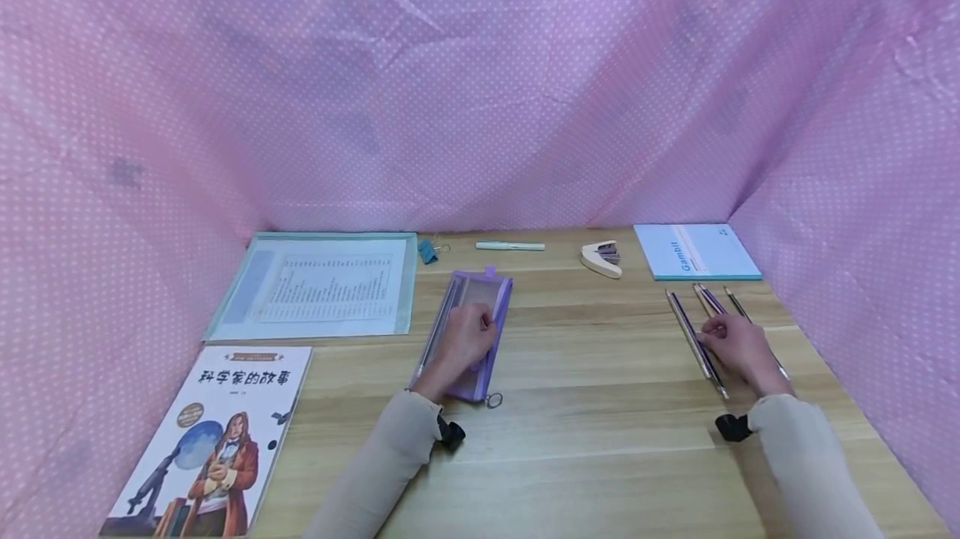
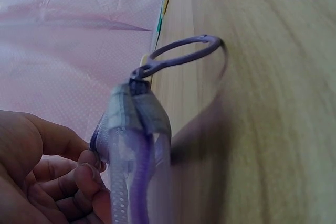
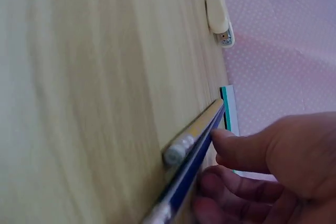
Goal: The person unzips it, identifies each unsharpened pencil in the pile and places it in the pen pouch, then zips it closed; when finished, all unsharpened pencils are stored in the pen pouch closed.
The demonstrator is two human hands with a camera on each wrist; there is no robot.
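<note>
A purple-edged see-through pencil case (image 1: 482, 387) lies at mid-table with long thin items inside. My left hand (image 1: 467, 335) is over it, thumb and fingers pinching its edge, as the left wrist view shows beside the case's end (image 2: 139, 111) and metal ring (image 2: 184, 51). On the right, several pencils (image 1: 682, 318) lie roughly side by side. My right hand (image 1: 737, 347) is above them, its thumb and curled fingers at a dark blue pencil (image 3: 185, 174). Close against that one rests a yellowish pencil (image 3: 195, 128). The fingertips' far side is hidden.
Along the back are a teal binder clip (image 1: 427, 252), a pale green pen (image 1: 510, 246), a white stapler-like tool (image 1: 601, 260) and a light blue notebook (image 1: 701, 252). A document folder (image 1: 315, 285) and an illustrated book (image 1: 210, 439) lie left. Pink cloth (image 1: 480, 106) surrounds the table.
</note>
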